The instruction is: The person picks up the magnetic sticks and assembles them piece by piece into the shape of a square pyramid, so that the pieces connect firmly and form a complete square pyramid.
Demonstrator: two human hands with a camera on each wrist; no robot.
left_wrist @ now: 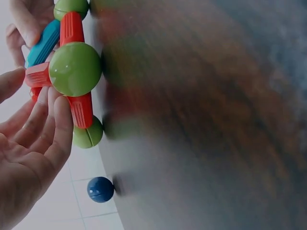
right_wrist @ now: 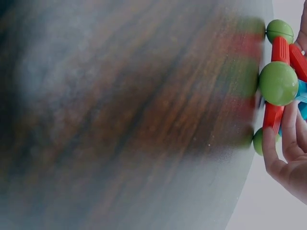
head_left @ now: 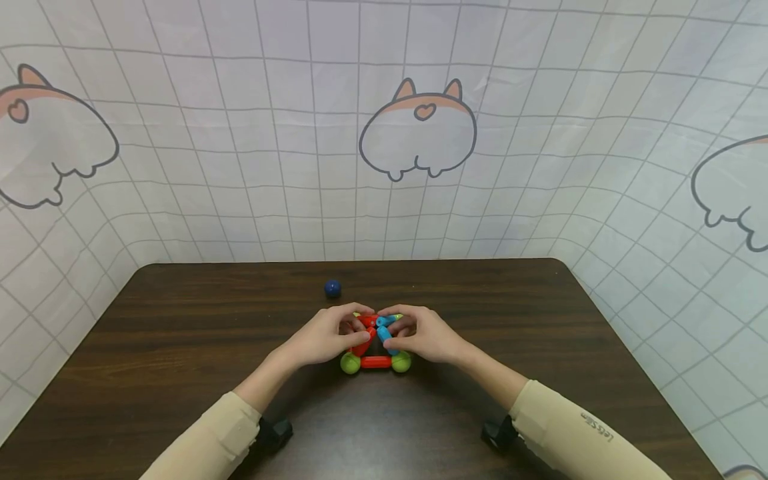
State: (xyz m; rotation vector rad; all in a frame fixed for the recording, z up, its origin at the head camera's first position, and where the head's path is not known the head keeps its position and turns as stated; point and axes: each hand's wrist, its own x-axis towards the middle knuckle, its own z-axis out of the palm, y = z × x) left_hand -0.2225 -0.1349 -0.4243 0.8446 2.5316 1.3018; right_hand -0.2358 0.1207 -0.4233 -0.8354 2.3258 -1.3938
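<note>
A toy frame of green balls (head_left: 351, 363) and red rods (head_left: 376, 362) stands on the table, with red and blue rods leaning up from its corners toward the middle. My left hand (head_left: 324, 337) pinches a leaning red rod (head_left: 363, 347) between thumb and fingers. Opposite it, my right hand (head_left: 435, 337) holds a leaning blue rod (head_left: 387, 339). The upper rod ends meet closely between both hands. In the left wrist view, my left fingers lie beside a large green ball (left_wrist: 75, 69). My right fingers reach past a base red rod (right_wrist: 274, 117) in the right wrist view.
A loose dark blue ball (head_left: 333, 289) sits behind the frame, to its left. The dark wood-grain table (head_left: 510, 307) extends around the hands, and a white gridded curtain (head_left: 270, 167) hangs behind it. Black wrist devices (head_left: 275, 435) are at both cuffs.
</note>
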